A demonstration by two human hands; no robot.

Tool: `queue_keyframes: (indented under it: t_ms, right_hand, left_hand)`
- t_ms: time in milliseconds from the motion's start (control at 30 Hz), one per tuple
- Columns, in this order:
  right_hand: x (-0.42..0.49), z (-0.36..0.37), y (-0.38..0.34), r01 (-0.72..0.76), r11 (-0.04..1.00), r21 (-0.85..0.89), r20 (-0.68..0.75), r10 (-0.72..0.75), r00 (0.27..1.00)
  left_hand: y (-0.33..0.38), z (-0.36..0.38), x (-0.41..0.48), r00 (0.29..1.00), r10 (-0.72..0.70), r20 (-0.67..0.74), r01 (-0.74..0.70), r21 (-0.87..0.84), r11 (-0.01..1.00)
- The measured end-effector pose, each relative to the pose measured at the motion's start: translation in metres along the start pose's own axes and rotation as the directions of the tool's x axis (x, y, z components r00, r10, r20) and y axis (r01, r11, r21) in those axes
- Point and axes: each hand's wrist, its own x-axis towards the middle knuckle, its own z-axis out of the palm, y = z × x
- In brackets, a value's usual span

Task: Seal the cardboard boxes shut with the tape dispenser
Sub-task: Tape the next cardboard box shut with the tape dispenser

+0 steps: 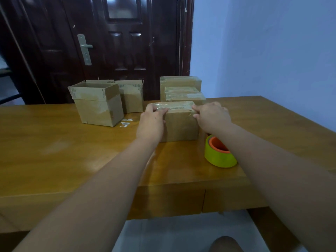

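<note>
On the one wooden table (72,151) stand two open-topped brown cardboard boxes (98,104), three closed taped cardboard boxes (180,124), one yellow-green tape roll with an orange core (219,155), and two bare hands (151,122).

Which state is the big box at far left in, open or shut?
Open: the far-left box has its flaps standing up.

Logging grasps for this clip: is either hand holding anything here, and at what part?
Both hands grip the near cardboard box at its top: left hand on the upper left corner, right hand on the upper right corner. The tape roll lies untouched.
</note>
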Motion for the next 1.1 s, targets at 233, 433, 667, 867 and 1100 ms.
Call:
queue_keyframes:
  t_ms: [233,433,667,867,1100]
  right_hand:
    - [0.004,-0.005,0.009,-0.036,0.999,0.035,0.035,0.035,0.999]
    - [0.003,-0.013,0.023,-0.082,0.996,-0.02,0.063,0.083,0.995]
    - [0.011,-0.003,0.038,-0.114,0.992,0.055,0.09,0.109,0.99]
    - [-0.008,0.014,0.053,-0.082,0.932,0.354,0.062,0.064,0.996]
    - [-0.016,0.015,0.056,-0.238,0.902,0.362,0.23,0.161,0.96]
  left_hand:
    - [0.004,0.008,0.012,0.999,0.037,0.019,-0.036,-0.026,0.999]
    - [0.015,0.017,0.016,0.996,0.085,0.031,-0.083,-0.051,0.995]
    - [0.021,0.026,0.018,0.996,0.088,0.014,-0.087,-0.05,0.995]
    - [0.026,0.022,0.023,0.997,0.057,0.056,-0.054,-0.058,0.997]
    - [0.024,0.024,0.02,0.996,0.081,0.034,-0.08,-0.025,0.997]
